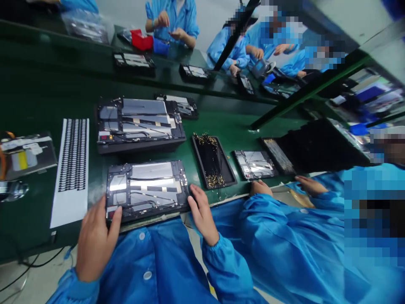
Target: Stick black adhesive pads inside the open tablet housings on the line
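An opened tablet (152, 188), with silver battery cells, black cables and a dark frame, lies at the bench edge in front of me. My left hand (96, 242) grips its left end, the thumb on the near corner and the fingers along the side. At the opposite end, my right hand (202, 213) holds the right edge with thumb and fingertips. Both palms' undersides are hidden. Just behind it sits a stack of similar opened tablets (142, 120). A black tray (217, 162) of thin cables with gold-coloured ends stands right of my right hand.
A white sheet of black stickers (69, 169) lies to the left, beside another opened device (28, 156). On my right, a co-worker's hands (261, 188) are near a smaller-looking opened tablet (255, 164). A green post (310, 90) slants over the bench (218, 122). More people work opposite.
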`<state>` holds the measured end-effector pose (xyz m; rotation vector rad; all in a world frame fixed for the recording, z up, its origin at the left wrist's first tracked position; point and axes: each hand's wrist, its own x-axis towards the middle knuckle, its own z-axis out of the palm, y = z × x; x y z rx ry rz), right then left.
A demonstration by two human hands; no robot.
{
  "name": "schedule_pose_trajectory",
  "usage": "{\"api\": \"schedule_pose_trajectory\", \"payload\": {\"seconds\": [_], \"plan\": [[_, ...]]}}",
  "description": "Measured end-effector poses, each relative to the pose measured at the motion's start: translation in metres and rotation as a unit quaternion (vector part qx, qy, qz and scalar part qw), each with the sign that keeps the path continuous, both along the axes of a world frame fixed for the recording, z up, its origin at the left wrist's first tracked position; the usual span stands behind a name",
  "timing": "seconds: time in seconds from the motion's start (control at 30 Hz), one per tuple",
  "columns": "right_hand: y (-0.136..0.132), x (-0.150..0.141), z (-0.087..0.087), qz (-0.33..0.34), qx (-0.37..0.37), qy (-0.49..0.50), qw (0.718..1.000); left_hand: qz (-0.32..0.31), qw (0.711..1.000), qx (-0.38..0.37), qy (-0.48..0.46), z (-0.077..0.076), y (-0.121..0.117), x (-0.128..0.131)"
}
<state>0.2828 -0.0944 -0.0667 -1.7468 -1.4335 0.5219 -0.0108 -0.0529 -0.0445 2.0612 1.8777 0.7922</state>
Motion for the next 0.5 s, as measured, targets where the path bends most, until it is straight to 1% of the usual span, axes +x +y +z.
{"api": "schedule_pose_trajectory", "payload": {"seconds": [0.07,0.13,0.2,0.27,0.33,0.4,0.47,0.5], "plan": [[0.007,-0.007,-0.012,-0.004,-0.01,0.022,1.0,0.009,0.999,-0.035,-0.033,-0.007,0.0,-0.002],[0.011,-0.012,-0.018,-0.012,-0.008,0.048,0.999,0.03,0.996,-0.051,-0.068,-0.013,-0.001,0.003],[0.011,-0.015,-0.02,-0.014,-0.007,0.077,0.997,0.046,0.993,-0.056,-0.096,-0.015,-0.004,0.009],[0.004,-0.017,-0.018,-0.018,-0.009,0.103,0.994,0.057,0.989,-0.056,-0.121,-0.014,-0.012,0.014],[-0.008,-0.018,-0.012,-0.035,-0.008,0.118,0.992,0.063,0.986,-0.057,-0.144,-0.008,-0.024,0.016],[-0.021,-0.018,-0.001,-0.052,-0.018,0.138,0.989,0.075,0.982,-0.059,-0.165,0.001,-0.039,0.014],[-0.028,-0.017,0.015,-0.059,-0.033,0.167,0.984,0.09,0.978,-0.057,-0.18,0.015,-0.046,0.011],[-0.026,-0.015,0.026,-0.055,-0.033,0.179,0.982,0.093,0.977,-0.051,-0.187,0.023,-0.044,0.01]]}}
